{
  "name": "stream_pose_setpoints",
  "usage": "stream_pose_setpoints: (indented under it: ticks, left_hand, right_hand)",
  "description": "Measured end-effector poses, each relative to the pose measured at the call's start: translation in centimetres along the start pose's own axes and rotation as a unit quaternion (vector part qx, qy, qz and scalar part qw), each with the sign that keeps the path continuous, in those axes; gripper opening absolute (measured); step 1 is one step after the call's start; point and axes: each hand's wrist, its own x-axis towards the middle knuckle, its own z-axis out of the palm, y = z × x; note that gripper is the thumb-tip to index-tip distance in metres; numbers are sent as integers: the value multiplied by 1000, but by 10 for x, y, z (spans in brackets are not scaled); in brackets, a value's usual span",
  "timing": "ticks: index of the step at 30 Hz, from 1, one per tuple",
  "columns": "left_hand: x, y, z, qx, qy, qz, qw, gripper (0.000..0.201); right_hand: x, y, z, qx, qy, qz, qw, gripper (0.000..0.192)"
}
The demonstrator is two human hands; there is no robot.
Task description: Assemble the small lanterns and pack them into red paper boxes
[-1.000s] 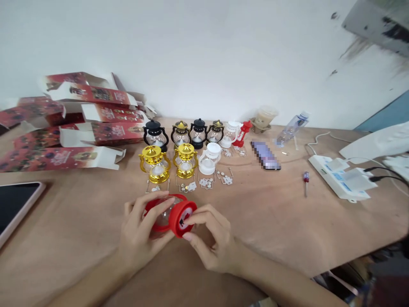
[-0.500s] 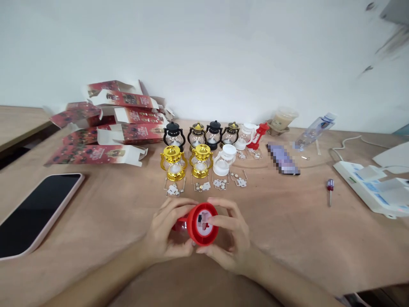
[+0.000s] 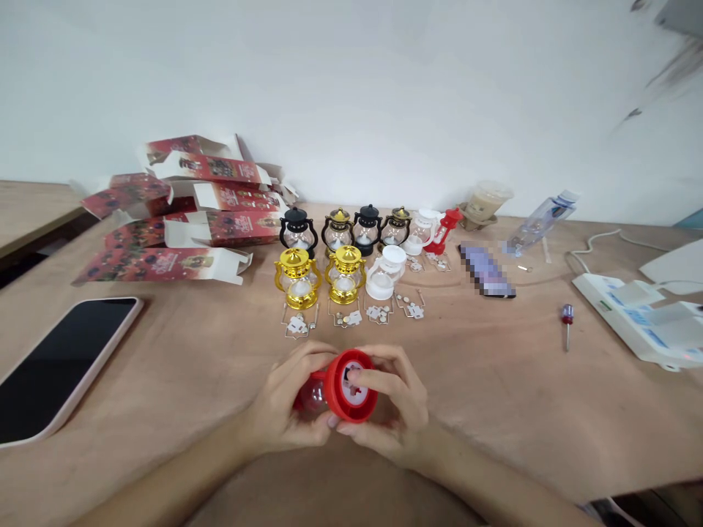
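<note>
A red toy lantern (image 3: pixel 336 411) lies on its side between my hands, its round base turned towards me. My left hand (image 3: pixel 291 399) is wrapped round its clear body and the rim. My right hand (image 3: pixel 398 406) grips the base rim with thumb and fingers, while one fingertip presses on the white disc (image 3: pixel 359 396) inside the base. A dark switch-like part on that disc is partly covered by the finger. Beyond my hands stand two gold lanterns (image 3: pixel 298 279) and a white lantern (image 3: pixel 387 274), with small white pieces (image 3: pixel 297 322) and bent wires in front of them.
Several more lanterns (image 3: pixel 367 228) stand in a back row. Opened red boxes (image 3: pixel 220 228) are heaped at the left, behind a phone (image 3: pixel 60 366). To the right are a second phone (image 3: pixel 488 271), a bottle (image 3: pixel 541 225), a drink cup (image 3: pixel 486 203), a screwdriver (image 3: pixel 567 326) and a power strip (image 3: pixel 626 322).
My right fingertip has moved left and up across the white disc, towards the dark part. The lantern has turned very slightly, and both hands keep their grip.
</note>
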Motion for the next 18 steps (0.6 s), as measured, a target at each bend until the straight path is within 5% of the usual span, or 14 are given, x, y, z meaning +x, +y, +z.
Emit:
stream_pose_setpoints:
  ticks: [6,9,14,18]
  left_hand:
    - [4,0,-1,-51,-15,-36,998,32]
    - [6,5,-1,-138,-25,-82,987,36]
    - [9,15,-2,-361,-44,-273,891,41]
    - [9,11,-3,-468,-75,-340,813,41]
  right_hand:
    - [2,-3,1,-15,6,43,999,34]
    - [-2,0,3,-7,13,40,999,50]
    - [-3,1,3,3,29,57,998,61]
    - [-2,-2,1,-28,27,39,999,54]
